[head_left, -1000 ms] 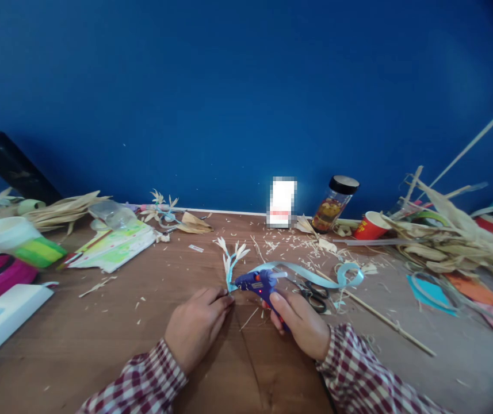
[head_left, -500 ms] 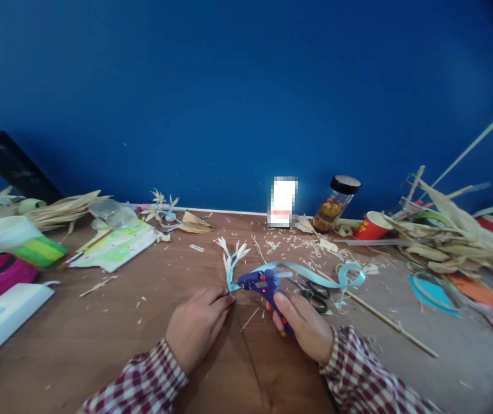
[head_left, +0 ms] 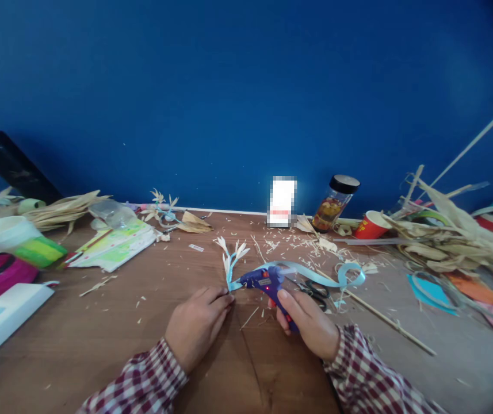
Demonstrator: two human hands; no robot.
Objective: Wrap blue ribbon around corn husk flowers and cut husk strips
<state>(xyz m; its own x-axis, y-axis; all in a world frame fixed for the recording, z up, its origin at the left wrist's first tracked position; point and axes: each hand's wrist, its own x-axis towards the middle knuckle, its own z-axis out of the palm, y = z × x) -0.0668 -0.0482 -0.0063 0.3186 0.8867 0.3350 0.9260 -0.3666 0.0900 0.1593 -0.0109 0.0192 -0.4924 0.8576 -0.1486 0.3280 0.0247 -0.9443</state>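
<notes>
My left hand (head_left: 197, 322) is closed in a pinch at the base of a small flower sprig (head_left: 232, 256), which has pale petals and light-blue wrapped stems and stands upright from the fingers. A blue hot glue gun (head_left: 267, 282) with a small red light is wrapped in the fingers of my right hand (head_left: 309, 322). Its nozzle points left at the sprig's base, close to it. Light-blue ribbon (head_left: 315, 273) runs from near the sprig behind the glue gun and curls to the right. Black-handled scissors (head_left: 315, 293) lie partly hidden beyond my right hand.
A thin stick (head_left: 390, 321) lies at right, before a heap of dried husks (head_left: 448, 241). A jar with a black lid (head_left: 335, 204) and a red paper cup (head_left: 371, 225) stand at the back. A white power strip (head_left: 7, 322) lies at left. Pale scraps litter the table.
My right hand and the glue gun have shifted slightly right, drawing the nozzle back a little from the sprig's base. My left hand and the sprig stay almost unmoved.
</notes>
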